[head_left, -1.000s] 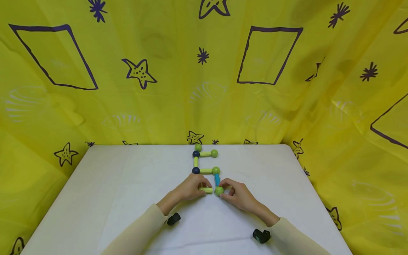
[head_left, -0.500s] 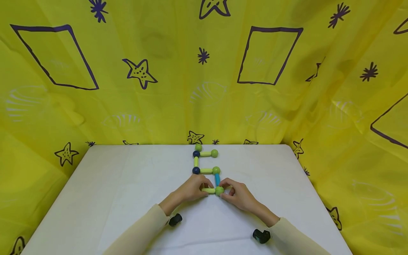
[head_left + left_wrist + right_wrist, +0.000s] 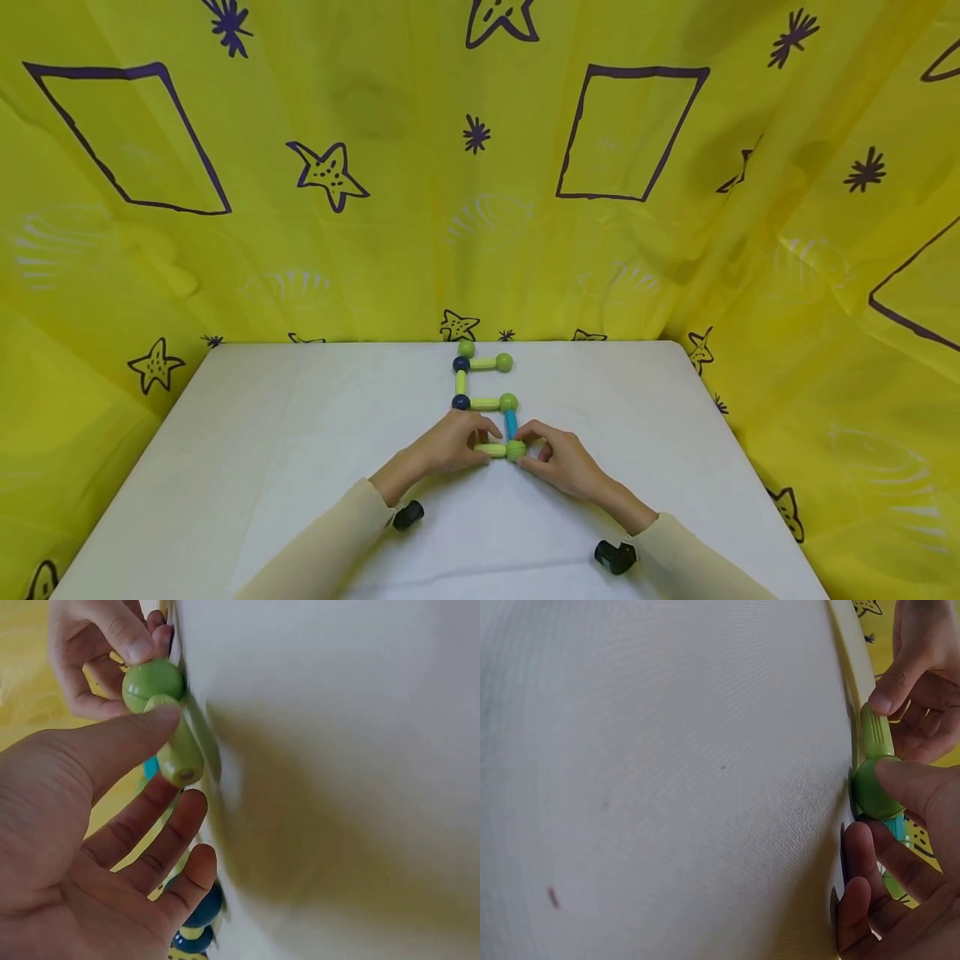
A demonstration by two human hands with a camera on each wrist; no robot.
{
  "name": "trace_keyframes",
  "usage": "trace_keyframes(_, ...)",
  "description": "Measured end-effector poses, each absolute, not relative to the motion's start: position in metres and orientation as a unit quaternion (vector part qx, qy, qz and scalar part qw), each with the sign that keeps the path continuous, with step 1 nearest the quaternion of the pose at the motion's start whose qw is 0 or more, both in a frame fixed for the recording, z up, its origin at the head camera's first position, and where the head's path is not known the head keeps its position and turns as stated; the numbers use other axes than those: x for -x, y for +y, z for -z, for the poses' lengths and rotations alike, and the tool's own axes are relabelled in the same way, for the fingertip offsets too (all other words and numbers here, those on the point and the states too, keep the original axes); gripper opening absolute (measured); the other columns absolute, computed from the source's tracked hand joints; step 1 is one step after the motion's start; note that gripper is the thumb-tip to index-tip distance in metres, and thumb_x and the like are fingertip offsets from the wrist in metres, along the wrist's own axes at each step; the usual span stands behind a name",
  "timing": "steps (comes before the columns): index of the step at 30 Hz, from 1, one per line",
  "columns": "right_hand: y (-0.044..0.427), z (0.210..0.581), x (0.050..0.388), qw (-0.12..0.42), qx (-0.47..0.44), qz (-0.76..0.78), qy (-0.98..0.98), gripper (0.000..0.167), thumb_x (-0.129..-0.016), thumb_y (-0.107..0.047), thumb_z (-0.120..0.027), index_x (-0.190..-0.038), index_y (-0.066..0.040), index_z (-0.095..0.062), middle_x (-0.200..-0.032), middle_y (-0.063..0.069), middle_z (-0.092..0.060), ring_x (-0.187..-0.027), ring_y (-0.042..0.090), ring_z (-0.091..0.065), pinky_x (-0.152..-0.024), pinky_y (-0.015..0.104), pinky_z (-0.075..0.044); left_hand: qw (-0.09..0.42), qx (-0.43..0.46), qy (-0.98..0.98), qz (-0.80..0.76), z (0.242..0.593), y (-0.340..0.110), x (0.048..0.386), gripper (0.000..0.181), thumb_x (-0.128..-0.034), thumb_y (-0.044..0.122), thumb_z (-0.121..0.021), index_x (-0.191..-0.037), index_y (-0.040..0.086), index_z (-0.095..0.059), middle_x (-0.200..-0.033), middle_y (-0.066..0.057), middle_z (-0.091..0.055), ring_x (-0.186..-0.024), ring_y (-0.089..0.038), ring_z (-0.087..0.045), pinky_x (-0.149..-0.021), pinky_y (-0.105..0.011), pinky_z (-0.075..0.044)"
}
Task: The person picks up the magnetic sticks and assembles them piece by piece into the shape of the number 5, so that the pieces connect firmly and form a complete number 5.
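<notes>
My left hand pinches a light green rod between thumb and fingers. The rod's right end touches a green ball, which my right hand grips from its right side. From that ball a blue rod runs back to another green ball. A second light green rod links this one leftward to a dark blue ball. In the left wrist view the free end of the held rod faces the camera. The right wrist view has my thumb on the green ball.
Farther back, a short upright light green rod joins a dark blue ball, a sideways rod and two green balls, one at the right end. The white table meets a yellow patterned curtain behind.
My left hand has moved slightly right with the light green rod, closing the gap to the green ball. Between half a second ago and now almost nothing differs. The right hand has kept its place.
</notes>
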State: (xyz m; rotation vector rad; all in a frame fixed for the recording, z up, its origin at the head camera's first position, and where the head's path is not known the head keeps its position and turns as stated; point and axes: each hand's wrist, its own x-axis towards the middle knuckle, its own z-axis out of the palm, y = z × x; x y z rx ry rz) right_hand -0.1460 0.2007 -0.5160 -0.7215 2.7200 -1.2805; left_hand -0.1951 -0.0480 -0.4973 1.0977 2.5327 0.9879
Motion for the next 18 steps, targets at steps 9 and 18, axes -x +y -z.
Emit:
trace_keyframes(9, 0.202, 0.516, 0.147, 0.021, 0.238, 0.417, 0.877, 0.025, -0.093, -0.015, -0.078, -0.115, -0.017, -0.067, -0.107, 0.0, -0.07, -0.063, 0.005, -0.052, -0.06, 0.023, -0.046, 0.067, -0.37, 0.864, -0.334, 0.477, -0.062, 0.209, 0.032, -0.0878, 0.01, -0.081, -0.119, 0.005, -0.073, -0.096, -0.009, -0.072, -0.078, -0.018, -0.062, -0.071, -0.027, -0.05)
trace_keyframes(18, 0.201, 0.517, 0.147, 0.024, 0.236, 0.413, 0.879, 0.026, -0.093, -0.015, -0.077, -0.117, -0.016, -0.067, -0.108, 0.001, -0.07, -0.063, 0.004, -0.052, -0.059, 0.022, -0.046, 0.004, -0.348, 0.882, -0.318, 0.466, -0.071, 0.224, 0.048, -0.0886, 0.023, -0.083, -0.131, 0.007, -0.067, -0.1, -0.012, -0.072, -0.073, -0.02, -0.06, -0.066, -0.028, -0.048)
